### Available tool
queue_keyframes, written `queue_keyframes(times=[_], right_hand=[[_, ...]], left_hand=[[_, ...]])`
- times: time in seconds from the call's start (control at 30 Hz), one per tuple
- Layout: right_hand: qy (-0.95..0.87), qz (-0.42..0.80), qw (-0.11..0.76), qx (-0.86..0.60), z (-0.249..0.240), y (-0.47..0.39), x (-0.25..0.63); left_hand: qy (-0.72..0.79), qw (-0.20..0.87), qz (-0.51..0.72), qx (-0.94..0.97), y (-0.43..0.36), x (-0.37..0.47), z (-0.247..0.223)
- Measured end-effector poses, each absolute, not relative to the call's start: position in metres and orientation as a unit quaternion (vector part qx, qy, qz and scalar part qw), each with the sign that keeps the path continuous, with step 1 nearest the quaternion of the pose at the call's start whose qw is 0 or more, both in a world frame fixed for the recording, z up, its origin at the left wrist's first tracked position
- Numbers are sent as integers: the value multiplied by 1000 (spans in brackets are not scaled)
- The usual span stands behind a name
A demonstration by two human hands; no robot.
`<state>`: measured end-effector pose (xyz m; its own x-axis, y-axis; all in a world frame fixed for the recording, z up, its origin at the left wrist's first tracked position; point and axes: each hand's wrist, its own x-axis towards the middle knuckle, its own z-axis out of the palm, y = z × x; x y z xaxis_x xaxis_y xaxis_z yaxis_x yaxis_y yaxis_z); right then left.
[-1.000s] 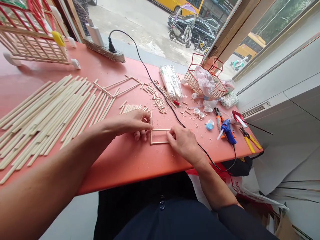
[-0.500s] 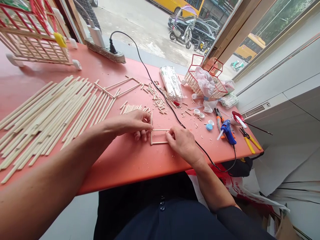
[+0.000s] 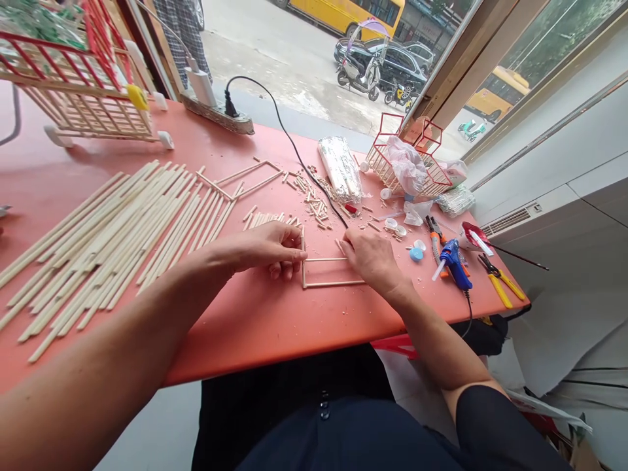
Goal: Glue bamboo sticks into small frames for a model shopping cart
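On the pink table lies a small frame of thin wooden sticks [image 3: 333, 284], with a short upright side at left and two roughly parallel sticks running right. My left hand [image 3: 275, 250] pinches the frame's left side where the upper stick meets it. My right hand [image 3: 370, 258] has its fingers closed at the right end of the upper stick; a short stick [image 3: 339, 246] shows beside its fingertips. To the left are many long loose sticks [image 3: 108, 242], and shorter sticks [image 3: 269, 220] lie behind my left hand.
Behind are another stick frame [image 3: 250, 171], cut pieces [image 3: 314, 203] and a wrapped bundle [image 3: 339, 167]. At right lie a blue glue gun [image 3: 454, 261], pliers [image 3: 500, 281] and a small stick basket [image 3: 409, 163]. A power strip [image 3: 216, 111] and a larger basket [image 3: 93, 104] stand back left.
My right hand has moved right and slightly up along the frame, uncovering more of its sticks. My left hand stays at the left side. The whole view has shifted slightly.
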<state>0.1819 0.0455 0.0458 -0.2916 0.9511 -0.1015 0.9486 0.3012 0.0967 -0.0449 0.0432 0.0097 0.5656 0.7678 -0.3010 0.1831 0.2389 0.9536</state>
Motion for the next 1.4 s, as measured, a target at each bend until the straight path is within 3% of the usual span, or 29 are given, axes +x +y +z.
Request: queue_keyframes(times=[0.23,0.67,1.4], right_hand=[[928,-62,-103,353,31,42,194],[935,-77,-109,330,15,40,195],[934,-60,-132,326,15,33,195]], left_hand=[[424,680,212,559,42,-45,12],[421,719,206,513,38,-41,12],[463,631,288,552,39,-42,15]])
